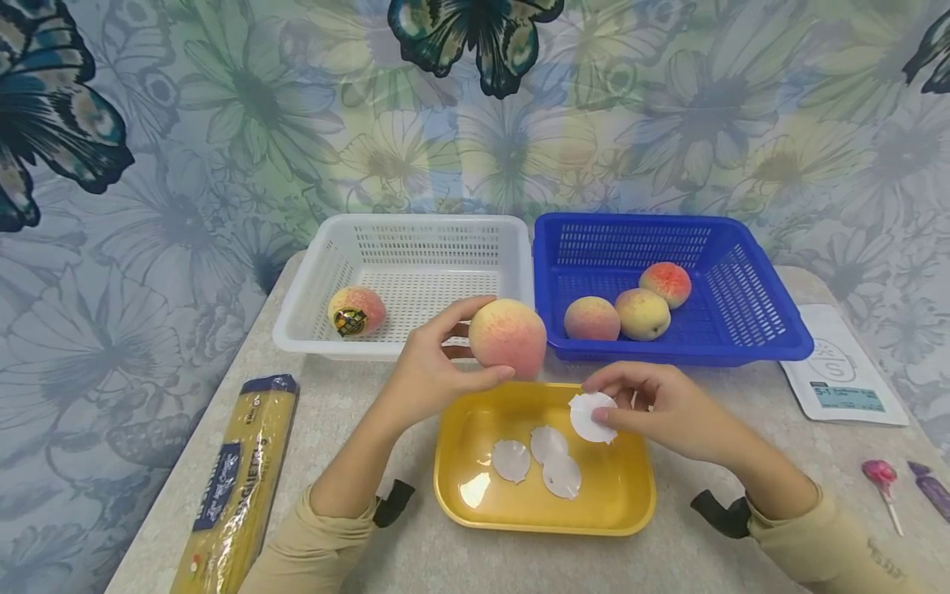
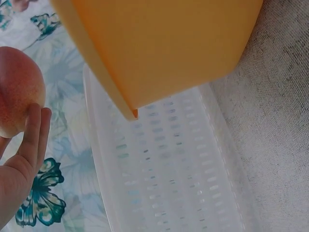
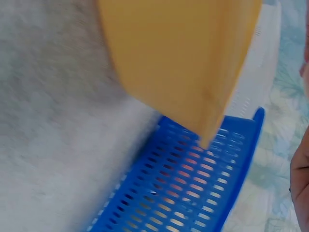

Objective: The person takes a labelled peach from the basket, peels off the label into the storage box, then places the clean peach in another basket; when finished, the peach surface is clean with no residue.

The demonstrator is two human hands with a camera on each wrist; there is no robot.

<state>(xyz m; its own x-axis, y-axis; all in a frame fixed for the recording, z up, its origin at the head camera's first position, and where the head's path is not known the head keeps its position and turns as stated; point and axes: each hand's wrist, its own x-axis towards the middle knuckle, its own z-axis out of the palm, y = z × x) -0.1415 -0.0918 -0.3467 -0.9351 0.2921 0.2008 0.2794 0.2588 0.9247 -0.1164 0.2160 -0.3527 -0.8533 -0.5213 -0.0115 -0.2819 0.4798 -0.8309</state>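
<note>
My left hand [image 1: 444, 353] grips a peach [image 1: 509, 337] between thumb and fingers, raised over the back edge of the yellow tray [image 1: 545, 521]. The left wrist view shows that peach [image 2: 18, 92] at its left edge, fingers against its underside. Over the tray's back right corner, my right hand [image 1: 660, 406] pinches a round white sticker [image 1: 591, 417] with small tabs. Several similar stickers [image 1: 511, 460] lie in the tray. In the white basket [image 1: 416, 346] sits one peach with a black and gold label [image 1: 356, 312]. The blue basket [image 1: 712, 351] holds three peaches [image 1: 642, 313], no labels visible on them.
A pack of spaghetti [image 1: 241, 478] lies at the left of the table. On the right are a white kitchen scale [image 1: 846, 363], a pink lollipop [image 1: 880, 473] and a purple-wrapped sweet [image 1: 932, 492]. Behind the baskets hangs a flowered cloth [image 1: 512, 148].
</note>
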